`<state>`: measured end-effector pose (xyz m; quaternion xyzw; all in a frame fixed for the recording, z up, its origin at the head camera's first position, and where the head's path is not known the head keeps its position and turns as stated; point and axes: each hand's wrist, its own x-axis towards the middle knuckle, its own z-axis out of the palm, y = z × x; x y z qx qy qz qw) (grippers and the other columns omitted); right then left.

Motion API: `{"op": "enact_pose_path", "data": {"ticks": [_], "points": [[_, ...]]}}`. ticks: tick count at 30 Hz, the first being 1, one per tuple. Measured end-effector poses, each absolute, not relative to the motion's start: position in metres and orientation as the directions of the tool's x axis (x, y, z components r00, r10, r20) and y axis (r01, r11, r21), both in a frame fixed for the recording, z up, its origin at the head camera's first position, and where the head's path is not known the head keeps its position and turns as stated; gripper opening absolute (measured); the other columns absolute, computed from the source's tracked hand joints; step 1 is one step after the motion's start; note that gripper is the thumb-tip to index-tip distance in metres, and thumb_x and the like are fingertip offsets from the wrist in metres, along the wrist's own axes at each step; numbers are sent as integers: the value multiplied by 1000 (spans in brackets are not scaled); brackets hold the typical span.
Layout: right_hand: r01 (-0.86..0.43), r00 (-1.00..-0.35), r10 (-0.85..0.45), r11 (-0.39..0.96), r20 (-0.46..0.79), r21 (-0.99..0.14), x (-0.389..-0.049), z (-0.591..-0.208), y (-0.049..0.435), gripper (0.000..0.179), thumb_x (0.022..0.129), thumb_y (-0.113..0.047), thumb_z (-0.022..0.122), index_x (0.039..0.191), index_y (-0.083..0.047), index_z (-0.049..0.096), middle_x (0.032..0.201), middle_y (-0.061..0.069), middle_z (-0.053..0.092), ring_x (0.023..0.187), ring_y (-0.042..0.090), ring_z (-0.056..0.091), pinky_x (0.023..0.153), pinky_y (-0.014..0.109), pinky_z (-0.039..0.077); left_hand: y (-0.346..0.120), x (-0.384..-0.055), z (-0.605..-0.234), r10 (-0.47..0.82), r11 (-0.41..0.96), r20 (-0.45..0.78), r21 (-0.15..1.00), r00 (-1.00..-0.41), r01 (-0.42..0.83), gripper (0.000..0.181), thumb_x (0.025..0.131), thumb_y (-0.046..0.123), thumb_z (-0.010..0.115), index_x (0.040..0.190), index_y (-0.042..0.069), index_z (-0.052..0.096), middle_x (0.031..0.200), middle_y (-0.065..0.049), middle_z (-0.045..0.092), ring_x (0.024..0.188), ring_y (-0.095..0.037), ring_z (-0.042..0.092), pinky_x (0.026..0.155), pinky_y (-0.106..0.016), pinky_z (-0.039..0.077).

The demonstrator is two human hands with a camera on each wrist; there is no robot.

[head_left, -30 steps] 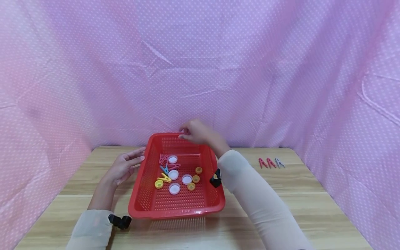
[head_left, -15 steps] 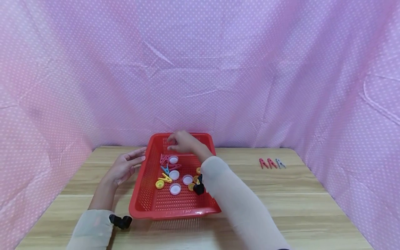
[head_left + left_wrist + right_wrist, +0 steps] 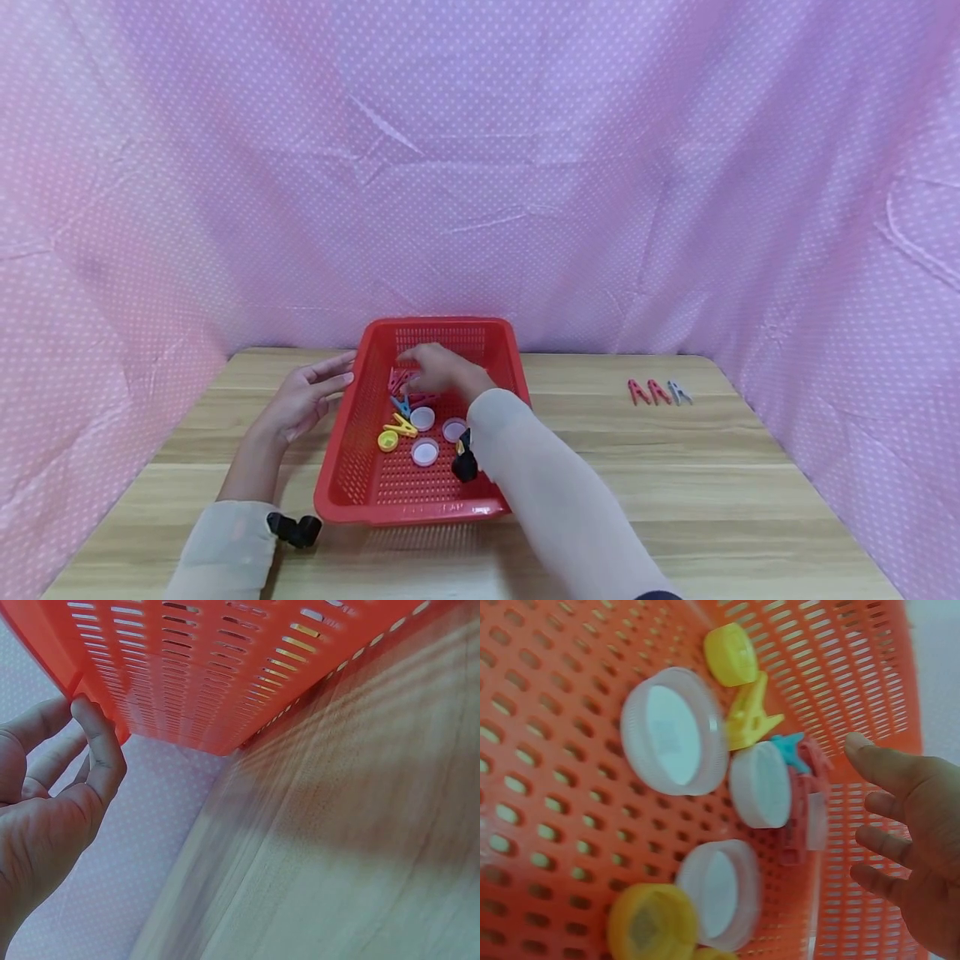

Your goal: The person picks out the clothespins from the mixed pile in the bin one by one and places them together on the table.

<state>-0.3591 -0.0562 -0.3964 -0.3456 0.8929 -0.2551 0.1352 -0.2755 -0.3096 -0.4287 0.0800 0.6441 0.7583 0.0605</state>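
A red plastic basket [image 3: 420, 514] holds plastic bottle caps and clothespins. My left hand [image 3: 294, 404] is at its left side, straight fingers touching the outer rim. Inside the far left part reaches my right hand [image 3: 438, 368], fingers apart and holding nothing in the right wrist view. Close to it lie pink clothespins [image 3: 397, 382], a blue clothespin [image 3: 402, 406] and a white cap [image 3: 422, 418]. A yellow clothespin [image 3: 402, 426] and a yellow cap [image 3: 387, 441] are nearer. My right arm hides part of the basket floor; a darker yellow cap [image 3: 651, 924] shows in the right wrist view.
On the wooden table [image 3: 720, 483], to the right, two red clothespins [image 3: 638, 392] and a grey-blue clothespin [image 3: 679, 392] lie in a row. A pink dotted cloth [image 3: 480, 167] hangs behind and at both sides.
My right hand has come down from above the basket's far rim into the basket, toward the pink clothespins. The left hand stays at the left rim.
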Motion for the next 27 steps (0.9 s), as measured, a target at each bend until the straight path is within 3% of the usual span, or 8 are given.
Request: {"op": "enact_pose_path", "data": {"ticks": [8,15,20,24,27], "points": [[-553,-715,-686,675,-139,-489,-360,-414,-59,70,87,-29,83,150,-25,53,141,-2,59,126,19,54,111,47,47,-310,-276,-429,194,-161,40,987,-980,8,60,102,6,62,155,-5,36,125,2,68,109,-12,69,91,-34,60],[-535,-727,-661,715,-187,-451,-358,-419,-58,83,85,-39,84,156,-35,43,156,-12,46,143,23,42,118,59,34,-310,-277,-431,204,-162,46,987,-978,13,59,103,7,62,155,-5,37,126,1,68,109,-12,69,91,-34,60],[-572,-703,-679,717,-212,-399,-359,-419,-60,82,86,-45,80,158,-38,40,162,-13,37,149,26,33,121,61,26,-310,-278,-432,211,-172,66,985,-975,29,58,103,5,60,154,-7,36,126,-1,67,107,-13,70,90,-35,60],[-585,-691,-685,718,-231,-377,-359,-415,-61,81,85,-43,82,156,-36,44,157,-10,45,144,23,41,118,56,36,-310,-278,-432,213,-182,74,983,-974,34,58,103,4,60,154,-8,35,125,-1,68,106,-13,70,89,-34,61],[-566,-692,-682,716,-235,-410,-357,-410,-61,78,81,-36,87,151,-34,52,141,-9,58,127,18,54,109,50,48,-310,-277,-432,209,-183,70,983,-975,32,59,103,4,60,155,-8,34,125,0,68,106,-13,70,89,-34,61]]}}
